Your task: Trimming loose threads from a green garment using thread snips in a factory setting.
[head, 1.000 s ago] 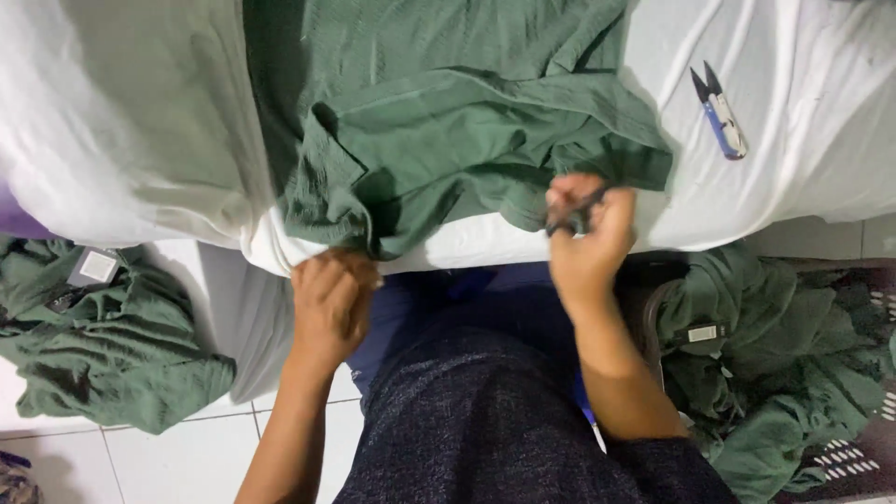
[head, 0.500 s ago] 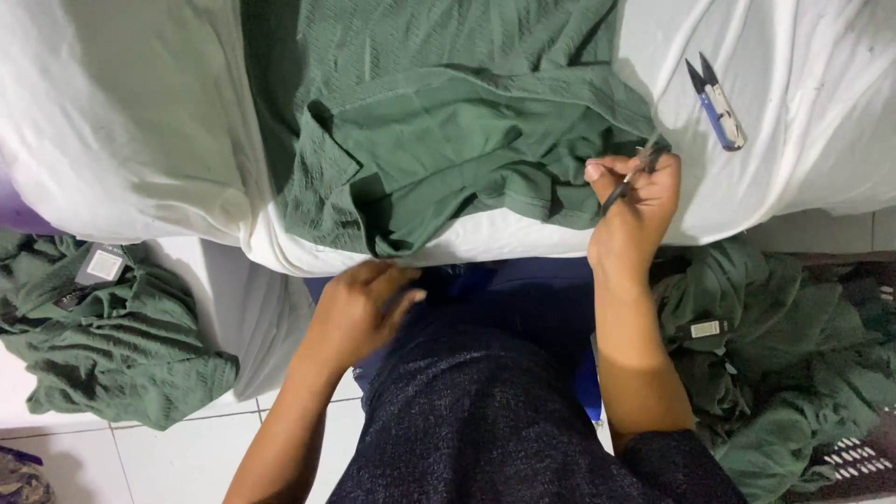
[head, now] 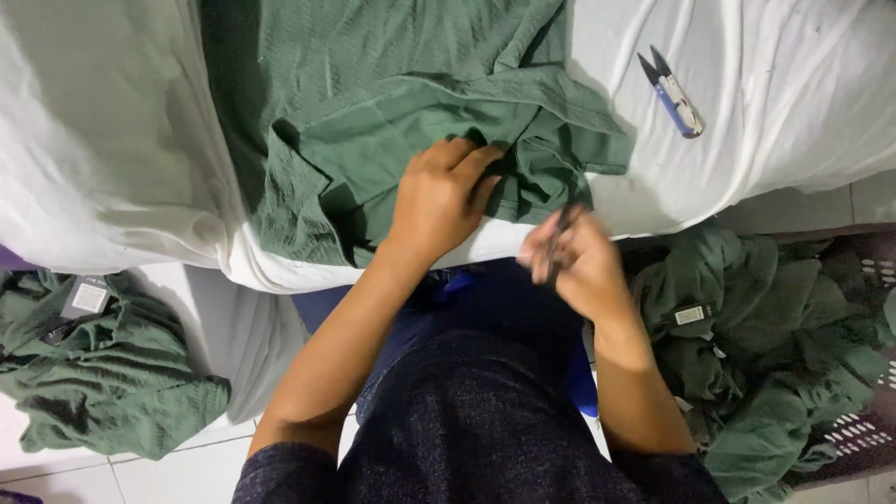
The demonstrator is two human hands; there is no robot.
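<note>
A dark green garment (head: 392,103) lies crumpled on a white sheet-covered surface (head: 112,140), hanging over its near edge. My left hand (head: 439,198) rests on the garment's lower folds with its fingers curled into the cloth. My right hand (head: 571,266) hovers just below the surface's edge, blurred by motion. It is closed around a thin dark tool (head: 558,241) whose kind I cannot make out. It is a little right of the garment's hem and not touching it.
Small blue-handled thread snips (head: 674,93) lie on the sheet at the upper right. A heap of green garments with a tag (head: 103,373) lies on the tiled floor at left. More green garments (head: 765,364) fill a dark basket (head: 863,434) at right.
My left hand rose from my lap onto the garment's folds. My right hand, still holding the dark tool, dropped down and left from the garment's right edge.
</note>
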